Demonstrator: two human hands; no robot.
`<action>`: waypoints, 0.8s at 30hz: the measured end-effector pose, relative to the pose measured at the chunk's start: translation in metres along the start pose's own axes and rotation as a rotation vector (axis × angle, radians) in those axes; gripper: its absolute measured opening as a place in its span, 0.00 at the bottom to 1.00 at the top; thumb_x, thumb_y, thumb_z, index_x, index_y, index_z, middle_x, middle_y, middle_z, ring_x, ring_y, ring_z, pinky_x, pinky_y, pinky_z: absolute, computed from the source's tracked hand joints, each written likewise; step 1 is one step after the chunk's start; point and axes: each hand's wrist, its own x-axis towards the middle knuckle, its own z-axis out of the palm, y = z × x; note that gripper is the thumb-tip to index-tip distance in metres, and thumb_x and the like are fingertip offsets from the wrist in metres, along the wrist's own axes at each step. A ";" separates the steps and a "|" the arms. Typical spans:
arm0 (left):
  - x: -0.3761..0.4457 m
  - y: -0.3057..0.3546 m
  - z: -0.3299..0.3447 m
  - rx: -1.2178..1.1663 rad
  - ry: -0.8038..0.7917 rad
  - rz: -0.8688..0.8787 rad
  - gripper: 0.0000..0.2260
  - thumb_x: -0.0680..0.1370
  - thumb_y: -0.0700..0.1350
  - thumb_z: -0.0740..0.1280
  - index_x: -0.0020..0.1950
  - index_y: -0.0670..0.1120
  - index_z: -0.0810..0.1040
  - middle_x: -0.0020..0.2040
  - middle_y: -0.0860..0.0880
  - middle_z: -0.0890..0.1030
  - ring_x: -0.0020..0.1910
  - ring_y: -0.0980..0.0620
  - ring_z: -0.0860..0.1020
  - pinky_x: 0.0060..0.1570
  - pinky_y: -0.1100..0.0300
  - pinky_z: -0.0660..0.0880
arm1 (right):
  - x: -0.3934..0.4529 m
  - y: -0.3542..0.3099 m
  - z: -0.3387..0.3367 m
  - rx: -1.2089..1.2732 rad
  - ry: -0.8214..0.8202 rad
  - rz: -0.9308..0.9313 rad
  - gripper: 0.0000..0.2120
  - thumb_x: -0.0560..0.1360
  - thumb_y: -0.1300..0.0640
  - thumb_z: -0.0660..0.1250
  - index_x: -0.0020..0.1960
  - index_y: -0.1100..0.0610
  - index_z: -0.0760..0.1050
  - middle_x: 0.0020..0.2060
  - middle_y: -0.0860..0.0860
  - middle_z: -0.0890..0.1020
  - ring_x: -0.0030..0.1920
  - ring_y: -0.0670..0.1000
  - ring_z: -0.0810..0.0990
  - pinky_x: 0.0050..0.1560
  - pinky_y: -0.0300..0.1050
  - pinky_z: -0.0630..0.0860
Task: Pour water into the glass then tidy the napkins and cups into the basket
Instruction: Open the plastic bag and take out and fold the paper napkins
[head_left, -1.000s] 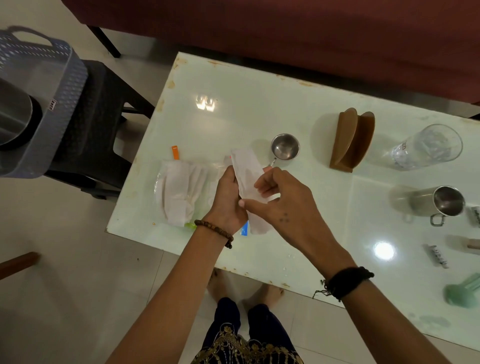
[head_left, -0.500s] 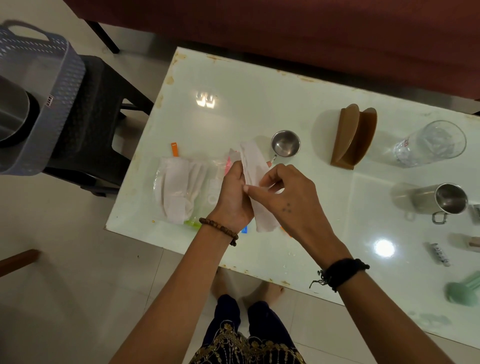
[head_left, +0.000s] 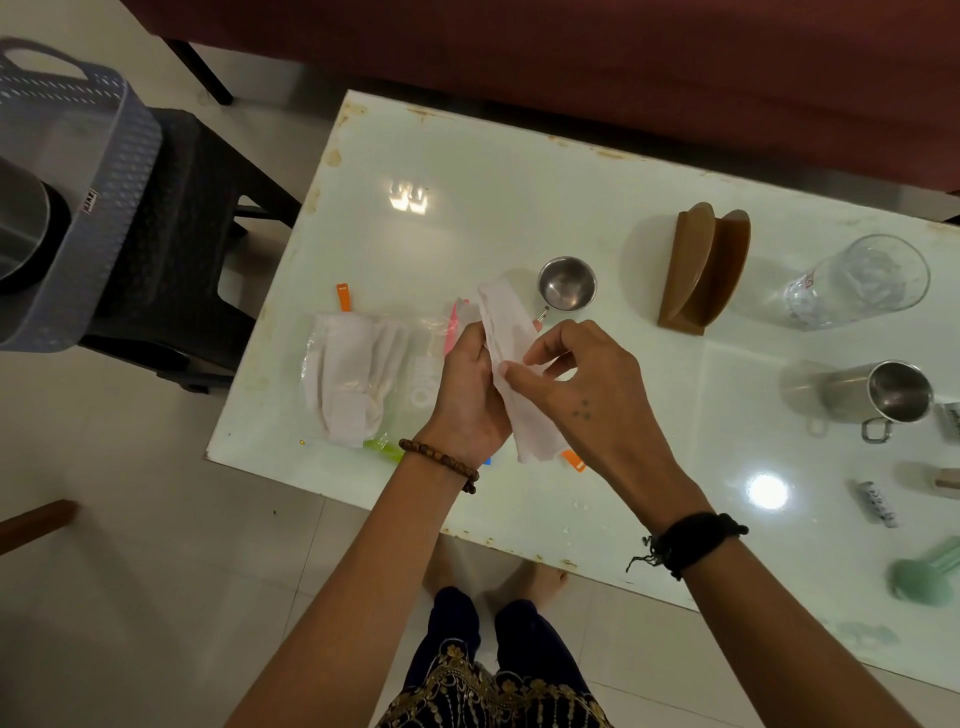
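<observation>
Nearest to me, my left hand (head_left: 470, 395) grips a white napkin (head_left: 511, 374) above the table's (head_left: 519, 208) front edge, palm turned up and fingers curled round the paper's left side. My right hand (head_left: 587, 384) pinches the same napkin from the right, thumb and forefinger closed on its edge about halfway along. The napkin runs as a long folded strip between the two hands, its lower end hanging past the left wrist and its upper end standing up beyond the fingertips. Under the hands lies a clear pouch (head_left: 363, 374) flat on the table, holding more folded napkins; it sits just left of my left hand, partly hidden by it, with coloured tabs showing at its edges. Just beyond the napkin's upper end stands a small steel cup (head_left: 566, 283), upright, mouth open to me. Further right is a brown napkin holder (head_left: 704, 267), standing well apart from the hands. Beyond that, at the right, a glass (head_left: 857, 280) lies tilted in my view; I cannot tell whether it holds water. Nearer on the same side, a steel mug (head_left: 872, 397) sits with its handle toward me. Off the table to the far left, the grey basket (head_left: 98, 171) rests on a dark stool (head_left: 192, 208), with a steel vessel (head_left: 21, 228) inside it.
</observation>
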 end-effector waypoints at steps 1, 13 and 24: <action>0.000 -0.001 0.001 0.011 0.007 0.003 0.16 0.79 0.51 0.50 0.47 0.45 0.74 0.34 0.49 0.82 0.34 0.53 0.82 0.35 0.62 0.80 | -0.001 0.000 0.002 -0.022 -0.010 -0.004 0.09 0.69 0.49 0.70 0.40 0.53 0.72 0.41 0.46 0.75 0.39 0.43 0.74 0.36 0.28 0.67; -0.010 0.009 0.003 -0.122 -0.122 -0.009 0.31 0.76 0.64 0.47 0.70 0.44 0.64 0.66 0.41 0.71 0.61 0.45 0.73 0.63 0.50 0.69 | 0.006 0.002 -0.022 0.196 0.067 0.100 0.06 0.70 0.58 0.66 0.38 0.61 0.75 0.34 0.50 0.78 0.37 0.45 0.76 0.40 0.28 0.71; -0.012 0.020 -0.011 -0.080 -0.096 0.025 0.17 0.78 0.52 0.56 0.58 0.44 0.77 0.50 0.46 0.84 0.50 0.48 0.82 0.47 0.54 0.80 | 0.021 0.030 -0.045 0.742 -0.084 0.360 0.11 0.75 0.63 0.59 0.34 0.57 0.70 0.32 0.47 0.81 0.33 0.44 0.81 0.35 0.37 0.78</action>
